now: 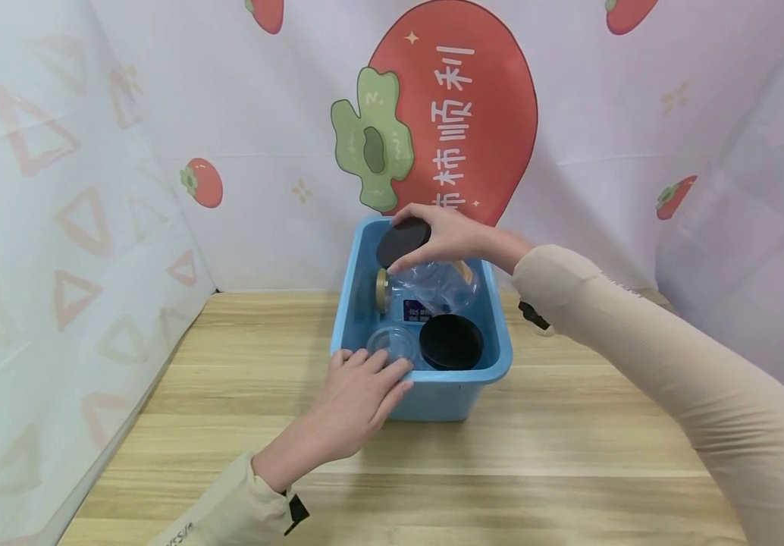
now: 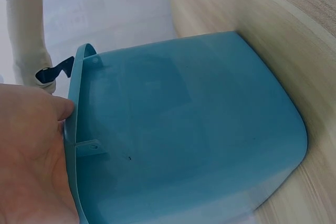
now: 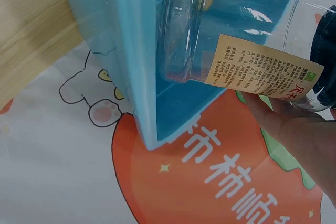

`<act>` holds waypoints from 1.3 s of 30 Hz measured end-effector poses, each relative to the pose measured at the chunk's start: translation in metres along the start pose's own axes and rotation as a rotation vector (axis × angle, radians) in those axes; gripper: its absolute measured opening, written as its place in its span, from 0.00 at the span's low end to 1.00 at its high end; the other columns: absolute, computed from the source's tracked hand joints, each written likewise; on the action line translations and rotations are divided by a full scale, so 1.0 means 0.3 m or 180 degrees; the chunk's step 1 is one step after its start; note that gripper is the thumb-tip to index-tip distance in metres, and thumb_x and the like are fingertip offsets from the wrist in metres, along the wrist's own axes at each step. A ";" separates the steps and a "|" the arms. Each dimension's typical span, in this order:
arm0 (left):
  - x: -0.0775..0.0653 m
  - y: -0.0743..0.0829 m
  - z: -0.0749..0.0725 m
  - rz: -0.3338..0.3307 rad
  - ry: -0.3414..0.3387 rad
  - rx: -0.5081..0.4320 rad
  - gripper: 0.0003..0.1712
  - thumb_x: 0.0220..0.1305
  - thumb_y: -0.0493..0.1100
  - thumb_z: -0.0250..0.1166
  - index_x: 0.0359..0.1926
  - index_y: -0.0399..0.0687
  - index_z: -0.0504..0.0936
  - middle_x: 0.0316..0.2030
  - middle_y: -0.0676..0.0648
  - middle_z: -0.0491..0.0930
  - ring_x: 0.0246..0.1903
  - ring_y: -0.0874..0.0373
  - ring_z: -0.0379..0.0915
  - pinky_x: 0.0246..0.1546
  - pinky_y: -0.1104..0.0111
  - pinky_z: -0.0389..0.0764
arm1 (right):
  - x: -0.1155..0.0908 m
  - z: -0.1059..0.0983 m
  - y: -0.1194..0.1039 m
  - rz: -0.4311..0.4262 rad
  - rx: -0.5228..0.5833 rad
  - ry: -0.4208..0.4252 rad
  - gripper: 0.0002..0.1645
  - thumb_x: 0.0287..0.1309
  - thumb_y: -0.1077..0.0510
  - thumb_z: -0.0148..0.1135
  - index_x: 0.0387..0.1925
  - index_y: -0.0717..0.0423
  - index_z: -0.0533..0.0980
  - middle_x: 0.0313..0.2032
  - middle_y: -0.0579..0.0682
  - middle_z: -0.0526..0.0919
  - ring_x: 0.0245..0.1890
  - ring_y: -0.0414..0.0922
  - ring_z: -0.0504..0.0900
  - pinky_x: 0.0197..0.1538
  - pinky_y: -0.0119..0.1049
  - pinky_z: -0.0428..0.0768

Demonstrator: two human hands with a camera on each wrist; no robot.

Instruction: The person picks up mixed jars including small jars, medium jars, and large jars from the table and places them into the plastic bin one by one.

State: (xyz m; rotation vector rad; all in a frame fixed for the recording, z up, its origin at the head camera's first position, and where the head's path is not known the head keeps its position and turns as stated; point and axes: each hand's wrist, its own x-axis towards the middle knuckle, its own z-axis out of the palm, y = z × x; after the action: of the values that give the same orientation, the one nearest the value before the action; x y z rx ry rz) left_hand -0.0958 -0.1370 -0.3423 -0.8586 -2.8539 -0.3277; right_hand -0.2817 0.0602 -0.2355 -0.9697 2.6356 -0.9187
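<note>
A blue plastic bin (image 1: 495, 334) stands on the table with several clear containers in it. At its far end my right hand (image 1: 456, 235) grips a clear jar by its black lid (image 1: 402, 241); the jar (image 3: 184, 40) is tilted and carries a beige printed label (image 3: 265, 69). My left hand (image 1: 354, 398) holds the near rim, fingers over the edge, also seen beside the bin wall (image 2: 173, 119) in the left wrist view. Inside are a jar with a gold lid (image 1: 381, 291), a black-lidded jar (image 1: 451, 343) and a clear round lid or container (image 1: 392, 343).
The bin sits on a wood-grain table (image 1: 249, 379), close to a white backdrop cloth (image 1: 269, 98) with a large printed persimmon (image 1: 494, 98). Cloth side walls (image 1: 58, 227) stand left and right of the table.
</note>
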 end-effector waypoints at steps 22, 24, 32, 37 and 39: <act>-0.001 0.001 0.004 0.0041 0.0103 0.0035 0.16 0.83 0.53 0.53 0.59 0.57 0.82 0.37 0.53 0.77 0.41 0.54 0.73 0.48 0.54 0.67 | -0.004 0.032 0.032 0.0140 -0.0063 -0.0205 0.54 0.54 0.40 0.79 0.76 0.51 0.65 0.70 0.56 0.73 0.68 0.56 0.74 0.65 0.57 0.78; -0.001 0.001 0.005 0.0053 0.0118 0.0062 0.16 0.83 0.54 0.53 0.59 0.56 0.82 0.38 0.53 0.77 0.41 0.54 0.73 0.49 0.53 0.68 | -0.005 0.029 0.039 0.0180 -0.0026 -0.0216 0.54 0.55 0.40 0.78 0.77 0.51 0.64 0.73 0.58 0.71 0.71 0.58 0.72 0.66 0.60 0.76; -0.001 0.002 0.005 -0.0009 0.0058 0.0048 0.16 0.83 0.54 0.53 0.60 0.57 0.81 0.39 0.53 0.77 0.43 0.54 0.72 0.48 0.54 0.66 | -0.025 0.002 0.061 0.0243 0.0028 -0.0102 0.51 0.58 0.41 0.77 0.77 0.50 0.65 0.73 0.58 0.71 0.71 0.59 0.73 0.65 0.59 0.78; -0.002 0.003 0.005 -0.0023 0.0065 0.0050 0.16 0.84 0.54 0.52 0.60 0.58 0.81 0.40 0.53 0.77 0.43 0.53 0.72 0.48 0.54 0.66 | -0.042 -0.007 0.082 0.0243 0.0064 -0.0012 0.48 0.60 0.43 0.76 0.76 0.51 0.66 0.73 0.60 0.71 0.71 0.61 0.74 0.66 0.59 0.77; -0.002 0.003 0.005 -0.0024 0.0073 0.0061 0.16 0.84 0.54 0.52 0.59 0.58 0.81 0.39 0.53 0.77 0.43 0.53 0.71 0.48 0.55 0.65 | -0.050 -0.010 0.087 0.0251 0.0095 0.0029 0.47 0.60 0.44 0.75 0.76 0.52 0.66 0.73 0.61 0.71 0.71 0.62 0.74 0.67 0.61 0.76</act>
State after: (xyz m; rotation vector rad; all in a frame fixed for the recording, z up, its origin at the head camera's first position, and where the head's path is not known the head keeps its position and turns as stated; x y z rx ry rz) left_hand -0.0950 -0.1363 -0.3438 -0.8352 -2.8352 -0.3086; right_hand -0.2850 0.0868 -0.2495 -0.8499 2.6390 -0.9438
